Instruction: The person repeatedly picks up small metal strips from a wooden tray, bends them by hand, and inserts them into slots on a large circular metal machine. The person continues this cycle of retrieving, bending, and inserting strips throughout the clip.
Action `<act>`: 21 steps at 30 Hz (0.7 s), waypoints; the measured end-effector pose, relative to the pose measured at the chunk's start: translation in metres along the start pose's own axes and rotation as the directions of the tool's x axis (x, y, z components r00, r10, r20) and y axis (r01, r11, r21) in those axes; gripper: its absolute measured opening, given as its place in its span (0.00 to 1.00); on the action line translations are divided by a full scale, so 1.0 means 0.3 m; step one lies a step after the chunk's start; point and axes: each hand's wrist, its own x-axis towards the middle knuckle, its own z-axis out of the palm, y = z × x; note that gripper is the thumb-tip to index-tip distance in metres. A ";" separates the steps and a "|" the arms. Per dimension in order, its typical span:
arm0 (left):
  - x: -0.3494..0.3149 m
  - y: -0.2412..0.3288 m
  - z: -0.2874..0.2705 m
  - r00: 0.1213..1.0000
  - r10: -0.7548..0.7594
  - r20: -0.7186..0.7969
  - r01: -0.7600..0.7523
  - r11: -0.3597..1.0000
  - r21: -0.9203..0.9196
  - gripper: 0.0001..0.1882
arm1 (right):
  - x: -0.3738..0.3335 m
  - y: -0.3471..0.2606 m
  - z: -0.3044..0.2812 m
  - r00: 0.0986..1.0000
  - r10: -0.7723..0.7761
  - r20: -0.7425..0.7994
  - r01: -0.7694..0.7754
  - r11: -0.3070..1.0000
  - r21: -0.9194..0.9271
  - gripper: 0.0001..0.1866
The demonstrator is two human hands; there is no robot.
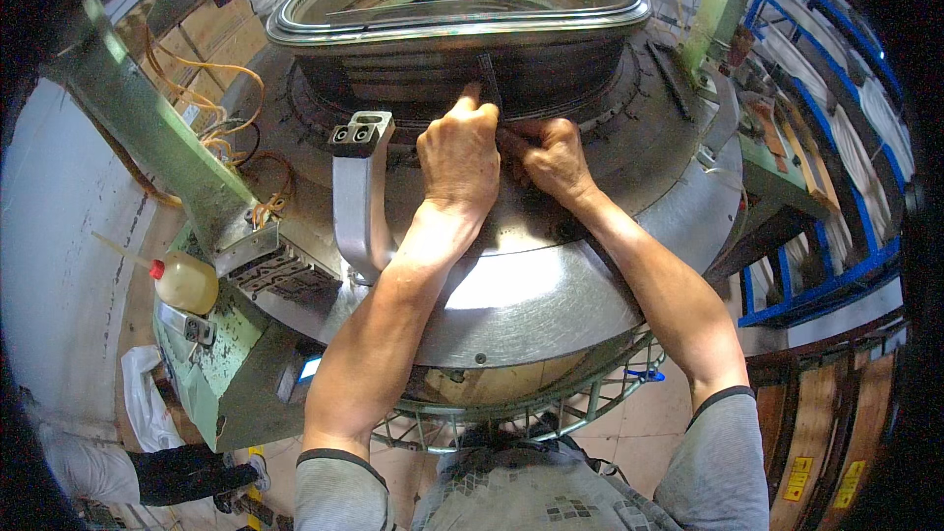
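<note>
Both of my hands work at the near side of a large round machine, apparently a circular knitting machine. My left hand is closed, its index finger stretched up beside a narrow dark strip against the dark cylinder wall. Just right of it, my right hand is closed with thumb and fingers pressed together at the foot of that wall. Whatever lies between the fingers of either hand is hidden. Above them runs the shiny metal ring of the cylinder. Beneath my wrists spreads a smooth metal plate.
A metal bracket rises close by my left forearm. Green machine legs flank the cylinder. At left sit a red-capped squeeze bottle and orange cables. A blue rack stands right; another person's dark-clothed legs show lower left.
</note>
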 end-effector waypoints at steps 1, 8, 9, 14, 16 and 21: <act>0.000 0.000 0.000 1.000 0.002 -0.004 -0.002 1.000 -0.012 0.03 | 0.000 0.003 0.000 1.000 0.008 0.003 -0.008 1.000 0.002 0.10; 0.002 -0.001 -0.002 1.000 0.018 -0.011 -0.018 0.999 -0.032 0.03 | -0.004 0.006 0.005 0.995 -0.095 -0.011 0.095 0.995 0.010 0.08; 0.002 0.000 -0.003 1.000 0.020 -0.015 -0.020 0.999 -0.026 0.03 | -0.004 0.004 0.004 0.998 -0.065 -0.010 0.065 0.998 0.015 0.09; 0.001 -0.003 0.004 1.000 -0.006 0.030 0.007 1.000 -0.018 0.04 | -0.006 -0.007 -0.004 1.000 -0.005 0.005 0.005 1.000 0.000 0.11; 0.001 -0.007 0.011 1.000 -0.011 0.023 0.011 1.000 -0.029 0.02 | -0.007 -0.009 -0.006 1.000 -0.011 0.009 0.011 1.000 0.011 0.11; 0.000 -0.015 0.027 0.999 0.002 -0.041 -0.005 0.996 -0.086 0.05 | -0.003 -0.008 0.004 0.992 -0.126 -0.027 0.126 0.992 0.002 0.09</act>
